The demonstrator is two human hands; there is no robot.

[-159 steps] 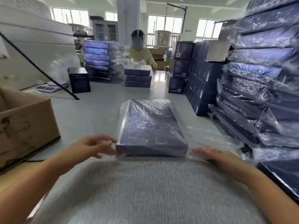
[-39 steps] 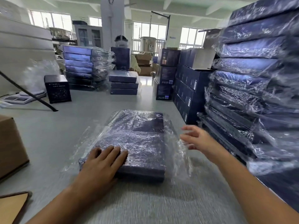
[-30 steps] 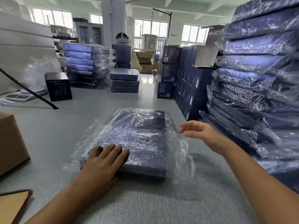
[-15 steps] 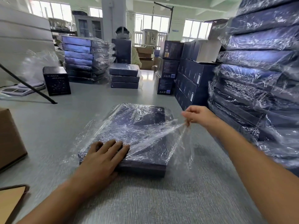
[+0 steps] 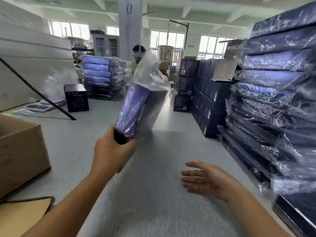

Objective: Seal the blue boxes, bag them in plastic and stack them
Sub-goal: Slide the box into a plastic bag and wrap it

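Left hand [image 5: 111, 151] grips the bagged box [image 5: 136, 106] by its near end, tilted up off the surface [image 5: 153, 194] (blurred); right hand [image 5: 206, 180] hovers, fingers relaxed.

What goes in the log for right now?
left grip: holds bagged blue box by near end, lifted, tilted | right grip: fingers spread, empty, above table | bagged stack: right side

The bagged blue box [image 5: 136, 106] is motion-blurred — its near corner hidden in the left hand [image 5: 111, 151]. The wrapped stack [image 5: 273, 86] runs off the right edge.
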